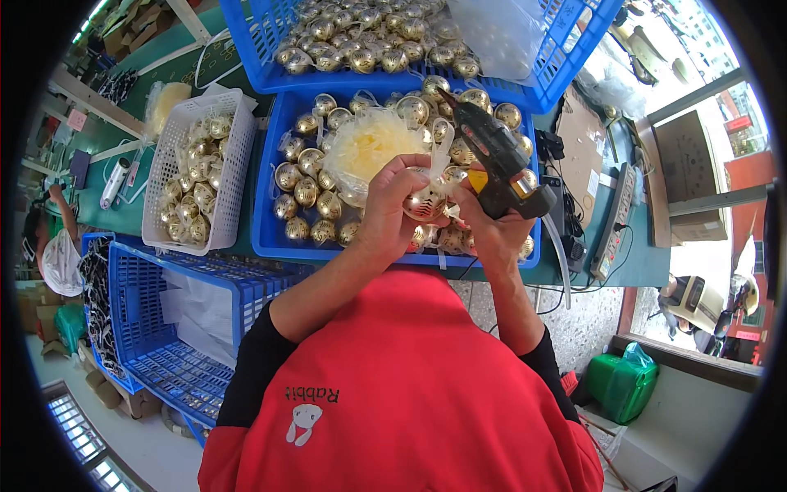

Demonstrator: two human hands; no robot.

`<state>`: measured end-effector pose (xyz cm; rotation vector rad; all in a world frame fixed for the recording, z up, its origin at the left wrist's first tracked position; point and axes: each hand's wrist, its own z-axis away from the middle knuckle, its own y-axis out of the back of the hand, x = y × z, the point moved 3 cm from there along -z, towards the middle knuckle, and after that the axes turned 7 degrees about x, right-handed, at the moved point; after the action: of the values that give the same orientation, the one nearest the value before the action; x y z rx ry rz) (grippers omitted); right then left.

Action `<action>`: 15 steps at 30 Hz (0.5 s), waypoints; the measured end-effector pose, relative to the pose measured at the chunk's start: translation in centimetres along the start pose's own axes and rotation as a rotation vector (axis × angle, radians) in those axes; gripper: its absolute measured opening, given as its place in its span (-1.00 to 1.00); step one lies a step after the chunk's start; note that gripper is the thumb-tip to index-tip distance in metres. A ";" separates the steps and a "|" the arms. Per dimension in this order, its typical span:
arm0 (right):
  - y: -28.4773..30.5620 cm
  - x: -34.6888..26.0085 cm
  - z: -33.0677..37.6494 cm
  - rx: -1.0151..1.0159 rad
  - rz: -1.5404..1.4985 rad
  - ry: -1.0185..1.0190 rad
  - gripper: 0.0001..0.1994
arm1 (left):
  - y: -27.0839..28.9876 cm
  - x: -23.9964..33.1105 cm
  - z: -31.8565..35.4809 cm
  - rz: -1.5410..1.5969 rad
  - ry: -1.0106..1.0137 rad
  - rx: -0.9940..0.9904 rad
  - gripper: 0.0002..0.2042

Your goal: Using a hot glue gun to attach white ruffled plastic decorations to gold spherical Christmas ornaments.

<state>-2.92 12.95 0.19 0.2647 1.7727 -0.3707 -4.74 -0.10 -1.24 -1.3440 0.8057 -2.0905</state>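
Head view: shiny gold ball [426, 201], round, with a pale ribbon.
Left hand [389, 205]: grip wrapped around the ball.
Right hand [492, 225]: grip closed on a black glue gun [496, 160], just beside the ball.

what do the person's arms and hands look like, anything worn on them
Both forearms are bare, with no gloves, rings or watch visible on the left hand or the right hand. Short black sleeves end near the elbows, under a red vest-like top with a small white animal print.
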 end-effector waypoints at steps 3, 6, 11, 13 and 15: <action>-0.2 -0.1 0.0 -0.020 -0.002 0.002 -0.65 | 0.2 -0.5 0.0 0.000 0.018 0.007 -0.72; -0.5 -0.2 0.1 -0.013 -0.059 0.009 -0.65 | 0.2 -0.7 0.0 0.025 0.031 0.025 -0.72; -0.2 0.7 0.0 -0.005 0.012 -0.007 -0.69 | 1.5 -1.5 -1.1 0.060 0.119 0.074 -0.71; 0.1 0.6 -0.4 0.005 0.024 -0.020 -0.71 | 1.4 -1.2 -1.3 0.078 0.146 0.072 -0.70; 1.0 0.9 -0.6 0.021 0.054 -0.064 -0.77 | 0.9 -0.1 -0.9 0.064 0.164 0.075 -0.60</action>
<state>-3.26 14.09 -0.69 0.3111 1.6964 -0.3556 -5.45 -0.47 -2.24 -1.1046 0.8167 -2.1785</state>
